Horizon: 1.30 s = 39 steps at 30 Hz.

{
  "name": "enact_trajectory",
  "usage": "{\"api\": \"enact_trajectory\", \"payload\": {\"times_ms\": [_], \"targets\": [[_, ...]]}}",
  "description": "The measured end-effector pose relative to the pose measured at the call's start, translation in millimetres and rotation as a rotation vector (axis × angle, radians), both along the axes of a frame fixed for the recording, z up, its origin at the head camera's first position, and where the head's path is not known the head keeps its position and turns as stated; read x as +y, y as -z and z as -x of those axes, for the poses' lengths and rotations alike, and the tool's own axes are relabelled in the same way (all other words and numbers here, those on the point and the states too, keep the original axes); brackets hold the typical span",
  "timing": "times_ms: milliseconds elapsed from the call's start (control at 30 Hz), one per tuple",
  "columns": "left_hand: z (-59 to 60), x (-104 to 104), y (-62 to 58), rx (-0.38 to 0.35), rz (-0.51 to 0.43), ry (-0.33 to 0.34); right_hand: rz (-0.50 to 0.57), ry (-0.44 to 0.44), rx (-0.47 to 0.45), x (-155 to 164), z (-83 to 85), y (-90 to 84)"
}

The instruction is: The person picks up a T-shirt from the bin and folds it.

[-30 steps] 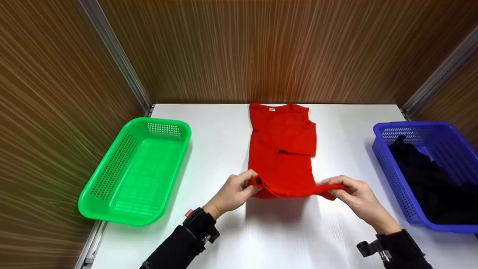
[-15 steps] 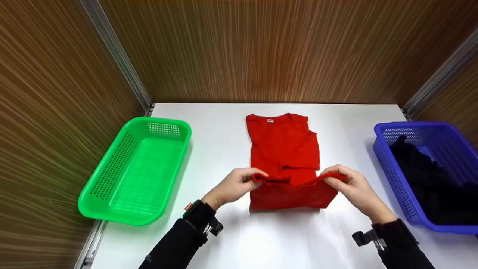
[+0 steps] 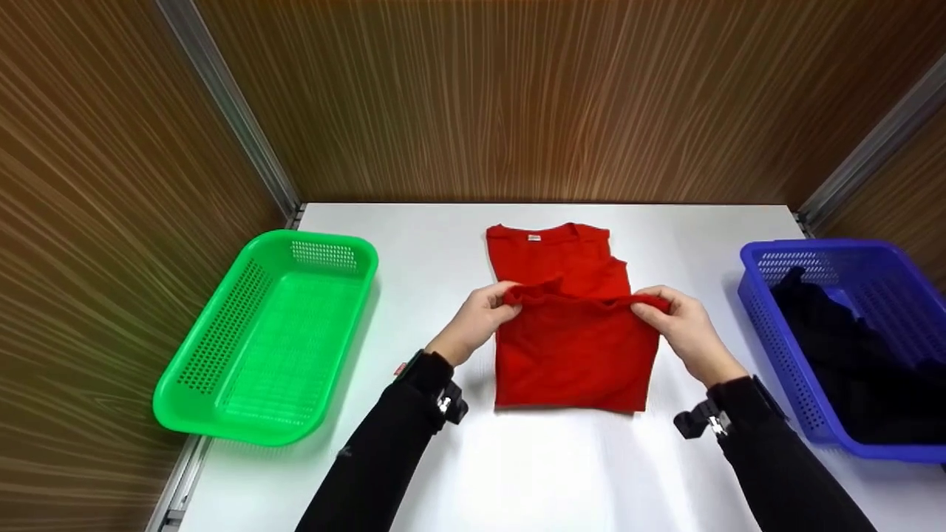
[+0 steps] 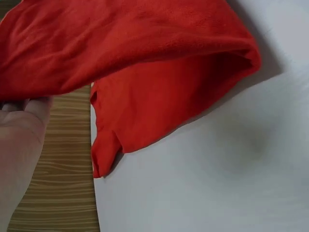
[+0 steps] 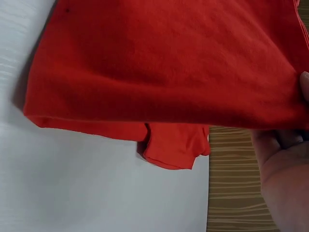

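Head view: a red t-shirt (image 3: 573, 347) lies mid-worktop (image 3: 414, 244), already narrowed lengthwise, collar end toward the back wall. The left hand (image 3: 484, 319) pinches the shirt's bottom hem at its left corner, thumb on top and fingers curled under; the right hand (image 3: 676, 319) pinches the same hem at the right corner. The hem is lifted and folded over the lower half, so the raised edge spans btwn the two hands, about halfway up the shirt. The collar w/ its small white label (image 3: 532, 237) shows beyond the fold. Both arms wear black sleeves w/ wrist straps. A green basket (image 3: 222, 347) sits at the worktop's left edge, well apart from the shirt. A blue basket (image 3: 761, 310) sits at the right edge (dark clothing (image 3: 850, 355) piled inside).

Left wrist view: the red fabric drapes over the left hand's fingertips (image 4: 29, 108); a lower layer of shirt rests on the white worktop beneath the lifted layer, close to the wood-grain wall.

Right wrist view: the right hand shows only at the frame's right edge, fingers apparently tucked under the raised fabric, though the grip itself is mostly out of frame. The shirt's lower layer peeks out below the lifted sheet.
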<state>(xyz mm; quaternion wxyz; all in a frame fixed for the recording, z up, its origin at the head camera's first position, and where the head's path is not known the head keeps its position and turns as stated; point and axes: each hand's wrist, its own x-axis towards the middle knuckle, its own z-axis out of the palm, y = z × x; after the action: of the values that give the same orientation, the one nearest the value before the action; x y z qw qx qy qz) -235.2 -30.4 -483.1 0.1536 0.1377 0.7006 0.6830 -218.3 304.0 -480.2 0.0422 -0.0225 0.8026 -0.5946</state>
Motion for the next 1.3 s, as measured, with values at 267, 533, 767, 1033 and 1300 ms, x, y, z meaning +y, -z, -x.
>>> {"api": "enact_trajectory", "payload": {"times_ms": [267, 533, 767, 1033, 1300], "targets": [[17.5, 10.3, 16.4, -0.049, 0.205, -0.206, -0.151, 0.083, 0.004, -7.9, 23.8, 19.1], [-23.2, -3.0, 60.3, 0.322, 0.746, -0.147, -0.52, 0.014, 0.422, -10.4, -15.5, 66.9], [-71.6, -22.0, 89.5, 0.851, 1.029, 0.379, -0.765, -0.36, 0.682, 3.3, -81.5, 109.7], [-82.0, -22.6, 96.7, 1.284, 1.341, 0.31, -0.92, -0.356, 0.831, 13.1, -91.0, 109.5], [-79.6, -34.0, 70.9, 1.119, 0.985, 0.11, -0.687, -0.224, 0.669, 7.2, -88.5, 81.0]]}}
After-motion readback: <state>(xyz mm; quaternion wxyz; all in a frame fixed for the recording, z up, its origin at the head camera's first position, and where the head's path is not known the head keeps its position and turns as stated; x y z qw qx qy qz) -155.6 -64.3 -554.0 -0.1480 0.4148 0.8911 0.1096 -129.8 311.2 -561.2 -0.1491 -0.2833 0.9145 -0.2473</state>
